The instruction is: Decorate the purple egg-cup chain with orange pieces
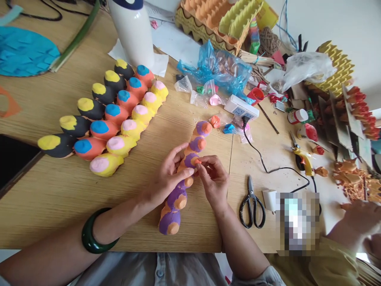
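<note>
A strip of purple cups with orange tips (177, 198) lies on the wooden table in front of me. My left hand (172, 171) rests around its middle, fingers curved along the strip and thumb across its top. With thumb and index finger my right hand (212, 176) pinches a small bit of orange clay (197, 161) against a purple cup. Left of my hands stand three rows of painted cups: black with yellow tips (85, 108), red with blue tips (102, 129) and yellow with pink tips (120, 145).
Black scissors (252, 204) lie right of my right arm. Beyond are a white power strip (241, 106), a blue plastic bag (217, 69), a white bottle (132, 35) and egg trays (208, 20). Another person's hand (361, 220) is at the right, near a glue gun (304, 161).
</note>
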A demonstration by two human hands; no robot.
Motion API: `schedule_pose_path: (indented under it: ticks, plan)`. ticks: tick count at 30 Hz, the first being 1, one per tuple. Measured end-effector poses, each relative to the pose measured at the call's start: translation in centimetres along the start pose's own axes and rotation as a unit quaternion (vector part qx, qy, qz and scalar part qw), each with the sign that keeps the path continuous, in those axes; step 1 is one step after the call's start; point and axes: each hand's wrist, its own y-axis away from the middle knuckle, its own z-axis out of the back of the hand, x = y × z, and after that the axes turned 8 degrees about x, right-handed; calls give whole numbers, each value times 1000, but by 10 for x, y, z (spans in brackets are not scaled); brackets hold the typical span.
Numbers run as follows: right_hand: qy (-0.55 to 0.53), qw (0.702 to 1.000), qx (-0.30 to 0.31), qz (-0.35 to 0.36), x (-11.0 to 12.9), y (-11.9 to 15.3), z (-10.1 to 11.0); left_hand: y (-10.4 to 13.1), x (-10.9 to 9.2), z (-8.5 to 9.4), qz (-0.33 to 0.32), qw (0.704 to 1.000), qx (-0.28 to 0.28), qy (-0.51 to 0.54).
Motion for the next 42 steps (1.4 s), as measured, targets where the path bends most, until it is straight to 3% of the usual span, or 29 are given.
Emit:
schedule_pose_path:
  ticks: [9, 20, 27, 32, 39, 42]
  plan:
    - [96, 993, 27, 64, 3, 2, -1, 0, -1, -4, 36, 998, -55, 22]
    - [91, 993, 37, 68, 1, 1, -3, -2, 4, 3, 49, 994, -33, 87]
    - [82, 992, 47, 83, 1, 2, -4, -1, 4, 5, 56, 995, -33, 78]
    - [51, 996, 50, 56, 3, 6, -4, -2, 3, 6, 54, 997, -35, 51]
    - [-58, 996, -53, -43, 4, -1, -4, -3, -3, 5, 45, 998, -34, 19]
    - [-118, 987, -58, -92, 2, -5, -4, -4, -1, 6, 45, 998, -36, 14]
